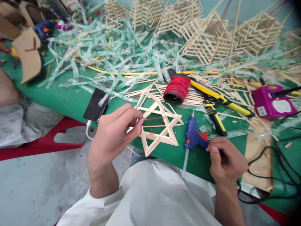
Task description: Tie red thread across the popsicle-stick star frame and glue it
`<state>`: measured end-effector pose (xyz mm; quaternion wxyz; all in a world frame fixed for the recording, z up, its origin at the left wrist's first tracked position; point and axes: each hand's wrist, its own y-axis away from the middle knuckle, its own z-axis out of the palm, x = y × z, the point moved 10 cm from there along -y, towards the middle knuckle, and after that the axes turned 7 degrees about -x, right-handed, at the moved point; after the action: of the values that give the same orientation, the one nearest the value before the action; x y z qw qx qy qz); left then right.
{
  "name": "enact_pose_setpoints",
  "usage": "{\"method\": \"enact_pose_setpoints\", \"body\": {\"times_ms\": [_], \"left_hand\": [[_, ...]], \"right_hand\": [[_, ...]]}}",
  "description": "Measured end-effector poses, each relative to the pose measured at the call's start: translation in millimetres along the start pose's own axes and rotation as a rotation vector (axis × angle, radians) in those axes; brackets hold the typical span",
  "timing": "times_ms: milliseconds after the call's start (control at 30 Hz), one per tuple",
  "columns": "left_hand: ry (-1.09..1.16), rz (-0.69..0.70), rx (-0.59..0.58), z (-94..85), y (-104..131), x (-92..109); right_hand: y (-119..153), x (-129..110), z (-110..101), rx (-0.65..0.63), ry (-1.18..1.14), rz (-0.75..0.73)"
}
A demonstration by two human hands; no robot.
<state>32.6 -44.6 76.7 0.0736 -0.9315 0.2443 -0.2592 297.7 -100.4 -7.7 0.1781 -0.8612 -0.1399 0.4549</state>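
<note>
My left hand (pixel 115 128) is closed in a pinch at the left side of a six-pointed star frame (pixel 161 138) built of thin wooden sticks. A red thread (pixel 154 119) runs from my fingertips across the star's middle, with a loose end hanging down. The star's left point is partly hidden behind my hand. My right hand (pixel 227 158) has curled fingers around the handle end of a blue glue gun (pixel 191 131), whose nozzle points away from me. A glue stick (pixel 185 160) sticks out of its rear.
Beyond the star stands a spool of red thread (pixel 177 88). Yellow-black cutters (pixel 213 119), a purple box (pixel 274 102) and a phone (pixel 95 106) surround it. Plastic strips (pixel 94 47) and stick frames (pixel 207 40) fill the back. Black cable (pixel 261 179) lies right. Another person's leg (pixel 18 116) is left.
</note>
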Motion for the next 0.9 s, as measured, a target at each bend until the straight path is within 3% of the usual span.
{"method": "enact_pose_setpoints", "body": {"times_ms": [233, 467, 667, 900], "left_hand": [[0.022, 0.001, -0.004, 1.4, 1.6, -5.8], [0.036, 0.015, -0.006, -0.8, 1.9, -7.5], [-0.001, 0.043, 0.001, -6.1, -0.4, -6.1], [0.028, 0.021, 0.011, -5.9, 3.5, -10.1]], "right_hand": [[2.4, -27.5, 4.3, -0.042, 0.26, -0.121], [-14.7, -60.5, 20.3, -0.103, -0.065, -0.129], [-43.6, -99.3, 38.9, -0.175, -0.052, -0.133], [-67.9, -104.8, 76.1, -0.254, -0.175, -0.048]]}}
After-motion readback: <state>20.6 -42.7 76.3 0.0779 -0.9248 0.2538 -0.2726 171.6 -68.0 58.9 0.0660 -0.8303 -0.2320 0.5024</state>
